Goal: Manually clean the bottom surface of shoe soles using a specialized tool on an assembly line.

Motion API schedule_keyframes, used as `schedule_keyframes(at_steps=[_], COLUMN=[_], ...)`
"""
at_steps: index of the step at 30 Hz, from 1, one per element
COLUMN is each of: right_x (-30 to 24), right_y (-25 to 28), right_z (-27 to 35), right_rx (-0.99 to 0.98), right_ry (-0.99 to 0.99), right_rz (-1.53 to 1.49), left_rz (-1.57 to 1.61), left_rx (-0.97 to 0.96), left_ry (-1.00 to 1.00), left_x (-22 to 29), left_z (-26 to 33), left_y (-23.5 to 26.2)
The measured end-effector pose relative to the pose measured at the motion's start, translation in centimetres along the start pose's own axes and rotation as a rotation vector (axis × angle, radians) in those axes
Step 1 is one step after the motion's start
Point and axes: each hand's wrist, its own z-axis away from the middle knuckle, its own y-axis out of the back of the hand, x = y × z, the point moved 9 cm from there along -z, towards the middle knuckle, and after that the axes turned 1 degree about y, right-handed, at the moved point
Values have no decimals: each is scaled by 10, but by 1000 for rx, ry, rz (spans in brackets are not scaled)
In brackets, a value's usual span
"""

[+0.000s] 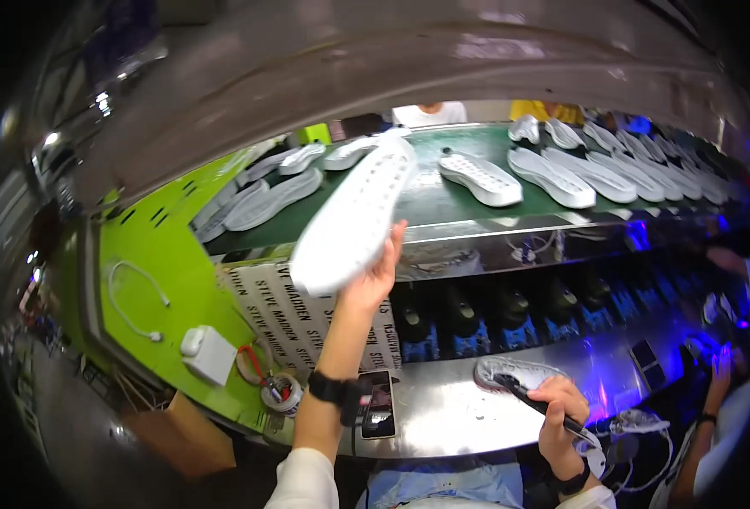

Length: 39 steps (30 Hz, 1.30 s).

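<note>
My left hand (378, 273) is raised toward the green belt, its fingers closed on a white shoe sole (354, 216) with small studs or holes along its face. My right hand (559, 411) grips a slim black pen-like tool (519, 392), held low over the metal bench. Below the tool's tip lies a whitish sole or shoe piece (534, 373), partly covered by the tool and my fingers. Whether the tip touches it I cannot tell.
A green conveyor belt (430, 188) carries several white soles (551, 177). Beneath it is a row of dark shapes with blue bases (468, 322). A phone (378, 405), a tape roll (282, 394) and a white box (210, 355) lie leftward. Another person's hand (719, 366) works at right.
</note>
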Motion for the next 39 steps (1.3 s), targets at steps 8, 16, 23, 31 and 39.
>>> schedule_keyframes(at_steps=[8,16,23,31,39], right_x=[60,116,103,112,46], right_y=[13,71,56,7,-91], right_z=[34,96,72,70,41], right_rx=[87,113,24,94,-219], right_ry=[-372,-740,-629,-692,-425], right_rz=[-9,87,166,-257,-27], left_rz=[-1826,-2836,-1641,-460,-342], left_rx=[436,681,480,62,313], left_ry=[-373,-422,-419,215,190], left_x=[-2,-10,-2,-54,-136], left_z=[-114,-216,-156,111,196], left_y=[-31,1,-7,86,246])
